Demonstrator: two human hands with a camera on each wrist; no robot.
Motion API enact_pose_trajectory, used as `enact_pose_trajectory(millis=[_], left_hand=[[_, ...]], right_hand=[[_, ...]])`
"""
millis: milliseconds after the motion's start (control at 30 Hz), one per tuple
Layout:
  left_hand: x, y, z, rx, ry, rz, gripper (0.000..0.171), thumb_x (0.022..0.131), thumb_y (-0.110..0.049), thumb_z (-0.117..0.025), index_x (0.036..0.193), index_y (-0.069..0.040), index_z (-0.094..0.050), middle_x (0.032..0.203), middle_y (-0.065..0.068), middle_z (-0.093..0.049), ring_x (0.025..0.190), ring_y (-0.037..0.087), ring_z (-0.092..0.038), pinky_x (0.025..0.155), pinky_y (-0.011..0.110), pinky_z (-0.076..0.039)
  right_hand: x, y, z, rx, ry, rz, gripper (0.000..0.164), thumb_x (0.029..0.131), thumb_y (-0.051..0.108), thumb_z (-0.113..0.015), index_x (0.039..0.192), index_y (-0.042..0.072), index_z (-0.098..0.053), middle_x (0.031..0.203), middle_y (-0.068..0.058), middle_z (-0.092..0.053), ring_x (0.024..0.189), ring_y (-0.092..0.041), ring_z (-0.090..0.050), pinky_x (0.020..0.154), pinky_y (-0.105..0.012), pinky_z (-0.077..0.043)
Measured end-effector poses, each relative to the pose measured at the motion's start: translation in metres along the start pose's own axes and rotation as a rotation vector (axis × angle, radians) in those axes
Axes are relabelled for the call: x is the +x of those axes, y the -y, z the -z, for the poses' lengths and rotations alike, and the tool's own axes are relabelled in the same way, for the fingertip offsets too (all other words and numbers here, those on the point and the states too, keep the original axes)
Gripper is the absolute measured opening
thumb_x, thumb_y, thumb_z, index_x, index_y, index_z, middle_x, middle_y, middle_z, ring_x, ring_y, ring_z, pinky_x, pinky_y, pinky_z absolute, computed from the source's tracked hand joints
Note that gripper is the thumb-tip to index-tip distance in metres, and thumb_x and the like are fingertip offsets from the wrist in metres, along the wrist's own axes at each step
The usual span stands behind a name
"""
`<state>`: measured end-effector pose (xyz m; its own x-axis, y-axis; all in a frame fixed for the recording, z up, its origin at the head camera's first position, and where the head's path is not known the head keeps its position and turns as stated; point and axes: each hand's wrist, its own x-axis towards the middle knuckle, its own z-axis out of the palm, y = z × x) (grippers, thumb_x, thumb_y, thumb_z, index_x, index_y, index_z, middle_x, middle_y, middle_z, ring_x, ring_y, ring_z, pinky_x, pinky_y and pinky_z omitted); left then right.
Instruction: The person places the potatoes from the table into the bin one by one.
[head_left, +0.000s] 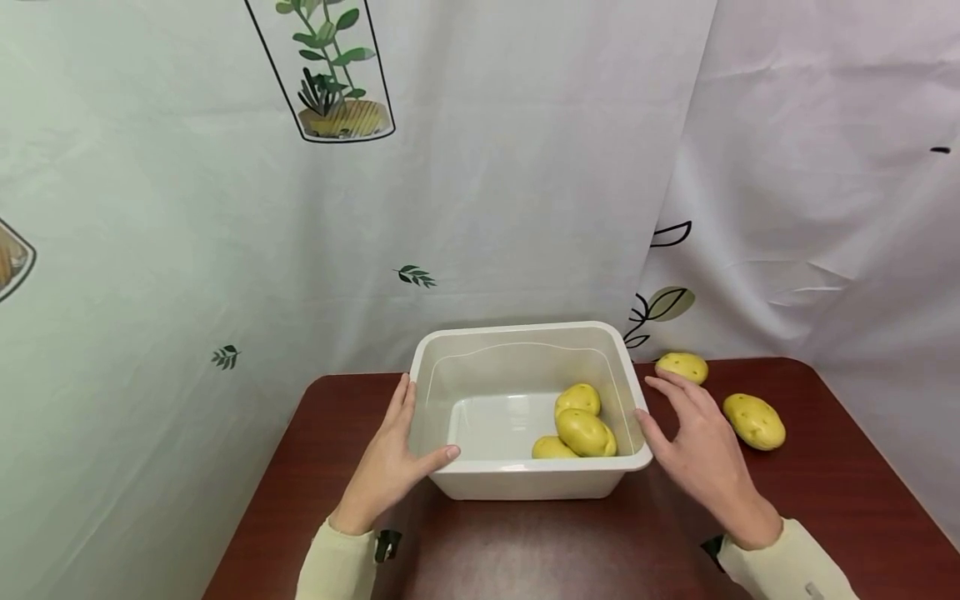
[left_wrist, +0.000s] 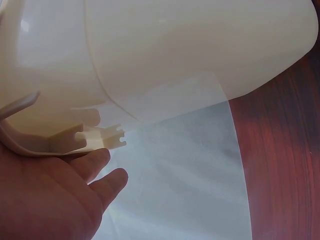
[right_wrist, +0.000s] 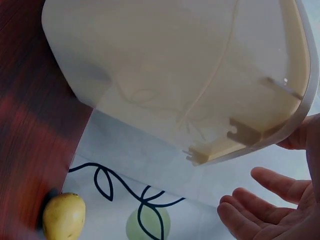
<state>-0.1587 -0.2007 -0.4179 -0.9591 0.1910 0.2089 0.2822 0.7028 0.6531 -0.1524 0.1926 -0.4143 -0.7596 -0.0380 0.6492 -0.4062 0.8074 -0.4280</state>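
A white plastic basin (head_left: 517,485) stands on the table with three yellow potatoes (head_left: 582,432) in its right side. My left hand (head_left: 386,471) is at the basin's left side. Its thumb lies at the front left corner of the rim, and its fingers extend along the outside. In the left wrist view those fingers (left_wrist: 111,185) look fairly straight under the rim. At the right side is my right hand (head_left: 701,446), its thumb touching or very near the rim. The right fingers (right_wrist: 280,185) are spread and loosely bent, apart from the basin wall, holding nothing.
Two more potatoes lie on the table to the right: one near the back edge (head_left: 684,367), another (head_left: 754,422) beside my right hand. The dark red table (head_left: 300,500) ends at a patterned cloth curtain (head_left: 525,208) behind the basin.
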Motion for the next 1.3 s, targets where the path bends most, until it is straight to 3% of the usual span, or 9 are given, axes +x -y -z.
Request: enact_pose_trajectory(millis=[333,1000,1300], left_hand=[[0.0,-0.002,0.001,-0.002,0.001,0.009,0.115,0.081,-0.06,-0.076,0.161,-0.005,-0.013,0.168,-0.006,-0.002,0.149,0.027,-0.026,0.113,0.054,-0.033],[-0.001,-0.001,0.001,-0.002,-0.001,0.003,0.116,0.081,-0.062,-0.075,0.161,-0.005,-0.013,0.168,-0.004,-0.002,0.15,0.027,-0.023,0.113,0.054,-0.031],[0.0,-0.002,0.001,0.019,0.001,0.007,0.117,0.081,-0.062,-0.075,0.161,-0.004,-0.013,0.168,-0.003,-0.002,0.15,0.029,-0.025,0.112,0.056,-0.032]], right_hand=[[0.002,-0.008,0.008,0.025,0.005,-0.04,0.043,0.085,0.01,-0.077,0.124,-0.005,-0.066,0.131,-0.023,-0.059,0.121,-0.042,-0.052,0.098,-0.057,-0.039],[-0.01,-0.038,0.013,-0.037,0.008,-0.086,0.042,0.087,0.012,-0.075,0.122,-0.009,-0.064,0.129,-0.028,-0.057,0.116,-0.048,-0.053,0.092,-0.061,-0.04],[-0.012,-0.054,0.018,-0.06,0.001,-0.088,0.042,0.087,0.011,-0.074,0.122,-0.01,-0.063,0.129,-0.03,-0.056,0.116,-0.049,-0.052,0.097,-0.061,-0.038]])
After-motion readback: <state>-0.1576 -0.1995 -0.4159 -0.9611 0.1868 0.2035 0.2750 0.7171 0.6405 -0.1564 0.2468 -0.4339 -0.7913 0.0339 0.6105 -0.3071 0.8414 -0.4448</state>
